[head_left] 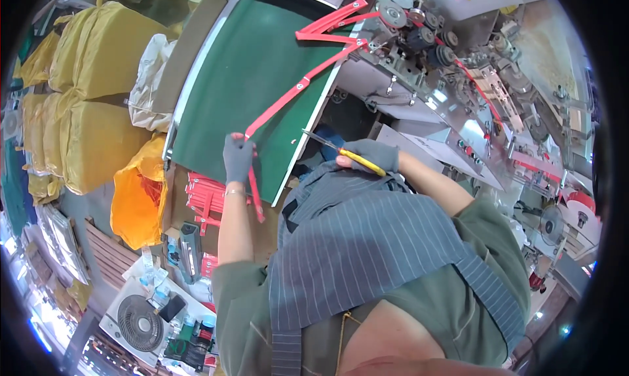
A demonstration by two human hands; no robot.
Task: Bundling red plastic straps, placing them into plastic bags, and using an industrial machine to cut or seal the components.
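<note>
My left hand [239,158], in a grey fingerless-tipped glove, pinches a long red ribbon strip [278,107] with small white round marks. From my fingers the strip runs up across the green conveyor belt [249,61] and folds in zigzags near the machine; its loose end hangs down past my wrist. My right hand [370,156], also gloved in grey, is wrapped round yellow-handled snips [362,161]. Their thin metal blades point left, toward the belt's near right edge, and are apart from the ribbon.
Right of the belt stands a machine [426,41] with rollers and metal plates, threaded with red ribbon. A pile of red strips [206,196] lies below the belt's left end. Yellow sacks [108,48], an orange bag [139,192] and a fan [139,322] are on the left.
</note>
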